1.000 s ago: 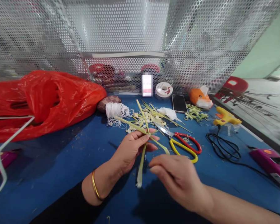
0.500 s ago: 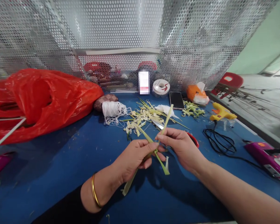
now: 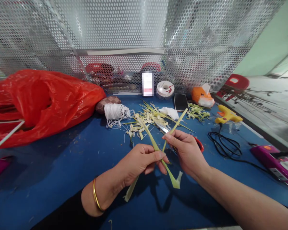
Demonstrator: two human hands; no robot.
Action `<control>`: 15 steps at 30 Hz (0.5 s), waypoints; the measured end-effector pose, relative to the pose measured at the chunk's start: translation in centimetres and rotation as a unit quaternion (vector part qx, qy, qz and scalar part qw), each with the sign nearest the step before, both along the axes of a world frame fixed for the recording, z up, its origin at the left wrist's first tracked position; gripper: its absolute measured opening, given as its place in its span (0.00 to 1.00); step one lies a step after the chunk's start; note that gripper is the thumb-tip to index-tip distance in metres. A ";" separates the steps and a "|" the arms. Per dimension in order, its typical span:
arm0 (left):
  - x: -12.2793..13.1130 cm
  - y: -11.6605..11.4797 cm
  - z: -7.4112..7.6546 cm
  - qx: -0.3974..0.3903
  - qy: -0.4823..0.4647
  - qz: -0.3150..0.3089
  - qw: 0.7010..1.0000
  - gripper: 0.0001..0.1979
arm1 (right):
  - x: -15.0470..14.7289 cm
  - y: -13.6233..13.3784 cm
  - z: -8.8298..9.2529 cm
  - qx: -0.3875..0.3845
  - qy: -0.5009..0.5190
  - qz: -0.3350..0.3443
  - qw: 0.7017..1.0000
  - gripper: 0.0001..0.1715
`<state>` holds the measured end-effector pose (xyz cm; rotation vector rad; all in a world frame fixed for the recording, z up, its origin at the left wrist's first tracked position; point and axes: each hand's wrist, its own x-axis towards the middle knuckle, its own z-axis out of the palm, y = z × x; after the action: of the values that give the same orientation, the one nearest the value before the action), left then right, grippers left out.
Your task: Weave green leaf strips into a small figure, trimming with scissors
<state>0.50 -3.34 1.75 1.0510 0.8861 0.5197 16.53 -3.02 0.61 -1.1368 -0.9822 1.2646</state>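
Note:
Between thumb and fingers, my left hand [image 3: 147, 158] pinches pale green leaf strips [image 3: 150, 134] that cross each other. One end of a strip [image 3: 175, 182] hangs below, folded over at its tip. My right hand [image 3: 186, 147] is closed on another slim strip [image 3: 180, 119], which slants up to the right and runs down to the left fingers. Beyond the hands lie scissors with a metal blade [image 3: 162, 127] and a red handle [image 3: 198, 143], partly hidden by my right hand. A pile of cut leaf pieces [image 3: 148, 116] is spread behind.
A red plastic bag [image 3: 50, 99] fills the left. White string [image 3: 116, 111], a ribbon roll [image 3: 165, 89], a dark phone [image 3: 181, 102] and a tissue pack [image 3: 203, 95] line the back. At right are a yellow glue gun [image 3: 228, 114], its black cord and a purple power strip [image 3: 276, 163].
My right hand has drawn its strip slightly away from the left fingers, and the strip leans further right. The strips in my left hand have spread into a wider cross.

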 end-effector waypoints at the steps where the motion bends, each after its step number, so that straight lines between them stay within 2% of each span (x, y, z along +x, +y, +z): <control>1: 0.0 0.0 0.0 -0.003 -0.002 -0.001 1.000 0.13 | 0.0 0.0 0.0 0.001 0.002 -0.002 1.000 0.14; 5: 0.0 0.0 0.1 -0.018 -0.020 0.005 1.000 0.14 | 0.2 0.4 -0.1 0.009 0.005 -0.015 1.000 0.14; 8: -0.1 0.0 0.0 -0.020 -0.033 0.006 0.999 0.17 | 0.6 0.7 0.1 -0.001 -0.021 0.012 1.000 0.16; 11: -0.2 0.1 0.1 -0.019 -0.034 0.010 0.999 0.19 | 0.9 0.8 0.5 -0.025 -0.010 0.128 0.991 0.20; 13: -0.1 0.0 0.3 -0.012 -0.022 0.017 1.000 0.17 | 0.9 0.6 0.6 -0.039 0.007 0.214 0.976 0.18; 15: 0.0 -0.1 0.3 0.009 0.010 0.022 1.000 0.16 | 0.8 0.4 0.5 -0.057 0.016 0.248 0.967 0.15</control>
<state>0.49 -3.46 2.06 1.0573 0.9252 0.5549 17.31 -2.64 1.13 -0.9822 -1.2309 1.7512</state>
